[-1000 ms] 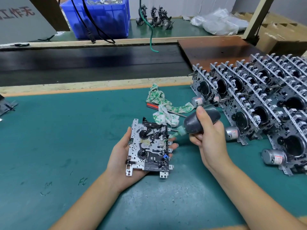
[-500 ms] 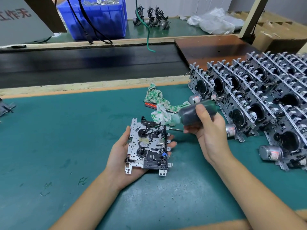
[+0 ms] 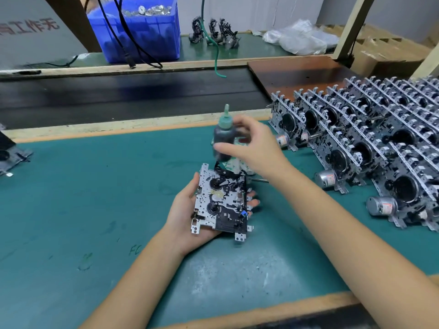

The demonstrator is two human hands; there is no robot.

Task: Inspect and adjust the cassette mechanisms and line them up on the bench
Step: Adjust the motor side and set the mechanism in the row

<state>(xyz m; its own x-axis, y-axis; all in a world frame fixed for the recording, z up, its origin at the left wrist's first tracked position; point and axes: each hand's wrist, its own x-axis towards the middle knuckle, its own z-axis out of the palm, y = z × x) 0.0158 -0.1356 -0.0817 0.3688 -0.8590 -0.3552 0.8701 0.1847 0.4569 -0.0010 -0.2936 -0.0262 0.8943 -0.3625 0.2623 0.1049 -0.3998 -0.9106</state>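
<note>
A cassette mechanism (image 3: 221, 203), a silver plate with black reels and a small blue part, lies face up in my left hand (image 3: 183, 210). The palm is under it and the fingertips curl up at its right edge. Just above its top edge, my right hand (image 3: 256, 148) holds a dark squeeze bottle (image 3: 223, 136) upright between thumb and fingers, its green nozzle pointing up; this hand is blurred. Several finished mechanisms (image 3: 356, 138) stand on edge in rows on the green bench mat (image 3: 95, 186) at the right.
A patterned cloth (image 3: 244, 168) and a thin tool shaft (image 3: 259, 180) lie behind my right wrist. Another mechanism (image 3: 9, 157) sits at the left edge. Beyond the mat run a black belt (image 3: 118, 96), a brown board (image 3: 297, 72) and a blue bin (image 3: 142, 32) of metal parts.
My right hand has lifted the bottle away from the mechanism and turned it from nozzle-down to upright. My left hand keeps the mechanism in the same place.
</note>
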